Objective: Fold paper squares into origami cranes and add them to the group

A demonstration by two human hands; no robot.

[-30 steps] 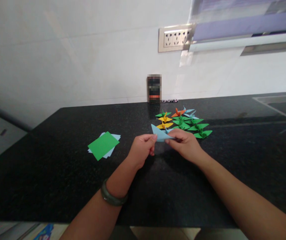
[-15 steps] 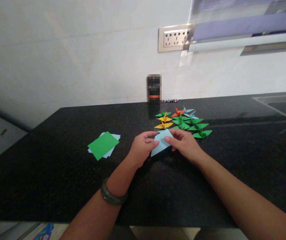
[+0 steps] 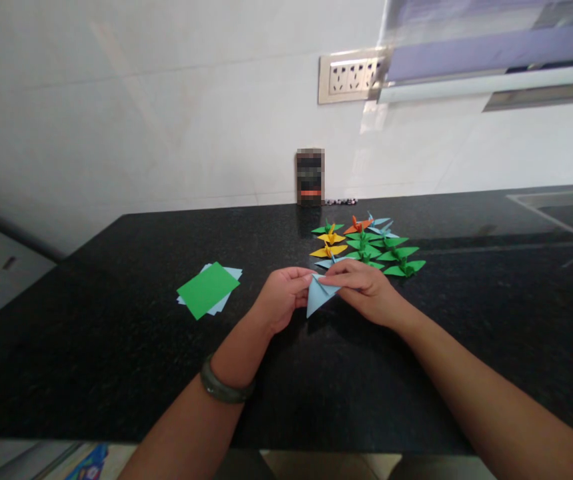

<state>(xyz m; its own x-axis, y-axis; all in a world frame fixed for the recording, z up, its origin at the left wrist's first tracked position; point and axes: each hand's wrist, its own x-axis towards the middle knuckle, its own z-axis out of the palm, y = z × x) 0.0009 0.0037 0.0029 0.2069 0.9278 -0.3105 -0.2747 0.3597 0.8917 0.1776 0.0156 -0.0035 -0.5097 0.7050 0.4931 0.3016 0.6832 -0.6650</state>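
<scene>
A light blue folded sheet of origami paper (image 3: 320, 298) is held between both hands above the dark countertop, one point hanging downward. My left hand (image 3: 286, 298) pinches its left edge with thumb and fingers. From the right, my right hand (image 3: 363, 285) grips the upper right part, its fingers lying over a fold at the top. Just behind the hands stand several folded paper cranes in rows: green ones (image 3: 400, 253), yellow ones (image 3: 329, 251), an orange one (image 3: 357, 225) and light blue ones (image 3: 386, 231). My right hand partly covers the nearest cranes.
To the left lies a small stack of paper squares, a green sheet (image 3: 209, 291) on top of pale blue ones. A blurred dark box (image 3: 311, 177) leans by the wall beside a beaded string (image 3: 342, 201). A socket panel (image 3: 349, 77) is on the wall.
The blue paper has gone from a flat four-sided shape to a triangular one with its top edge folded over. My right fingers have moved from behind it onto its upper side.
</scene>
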